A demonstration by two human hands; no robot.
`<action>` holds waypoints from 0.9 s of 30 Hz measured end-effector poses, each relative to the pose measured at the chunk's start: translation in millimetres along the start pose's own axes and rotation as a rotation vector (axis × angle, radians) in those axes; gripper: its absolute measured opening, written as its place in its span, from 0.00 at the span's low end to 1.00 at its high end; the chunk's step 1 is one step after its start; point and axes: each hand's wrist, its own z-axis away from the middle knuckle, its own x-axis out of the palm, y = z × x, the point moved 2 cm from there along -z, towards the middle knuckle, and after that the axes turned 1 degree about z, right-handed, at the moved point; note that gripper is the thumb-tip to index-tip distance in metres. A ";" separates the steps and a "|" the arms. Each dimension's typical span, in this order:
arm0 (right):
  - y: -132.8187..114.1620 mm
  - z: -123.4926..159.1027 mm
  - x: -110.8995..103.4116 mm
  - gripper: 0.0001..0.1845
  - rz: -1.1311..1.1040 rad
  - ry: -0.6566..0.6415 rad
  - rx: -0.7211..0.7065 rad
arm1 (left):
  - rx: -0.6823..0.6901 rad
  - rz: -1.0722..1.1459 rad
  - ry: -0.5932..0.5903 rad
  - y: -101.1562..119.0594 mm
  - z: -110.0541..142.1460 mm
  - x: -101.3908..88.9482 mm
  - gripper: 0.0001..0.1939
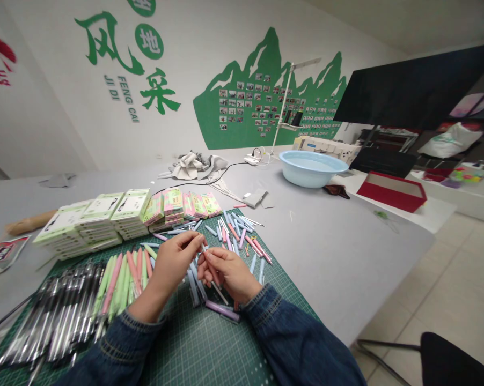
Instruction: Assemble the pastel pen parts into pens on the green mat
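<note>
Above the green cutting mat [181, 343], my two hands meet over a slim pink pen [214, 274], with a thin pale rod showing below it. My right hand [231, 273] is closed around the pen's pink barrel. The fingertips of my left hand [177, 260] pinch its upper end, partly hiding it. Loose blue, pink and purple pen parts [236, 236] lie scattered beyond and under my hands. A purple pen part [222, 311] rests just below my right hand. Green and pink pens [121, 279] lie in a row left of my left forearm.
Many clear-and-black pens [60, 311] cover the mat's left side. Stacked white-green boxes [99, 214] and pink-green boxes [173, 201] stand behind them. A blue basin [312, 174], crumpled cloth [193, 165] and a red box [393, 193] sit farther back; a black chair [451, 359] is at right.
</note>
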 end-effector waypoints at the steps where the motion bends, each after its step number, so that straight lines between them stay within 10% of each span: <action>1: 0.1 0.2 0.2 0.15 -0.008 0.001 0.004 | -0.037 0.077 -0.029 -3.3 -1.0 1.8 0.14; 7: -0.8 1.0 1.6 0.18 -0.067 -0.004 0.050 | -0.155 0.416 -0.037 -17.1 -3.6 9.9 0.13; 21: 0.2 2.6 4.8 0.17 -0.093 -0.034 0.071 | -0.172 0.366 -0.144 -13.3 -5.9 4.8 0.15; 27: -2.7 3.8 5.2 0.17 -0.052 -0.068 0.094 | -0.094 0.379 0.054 -4.3 -8.2 -16.1 0.13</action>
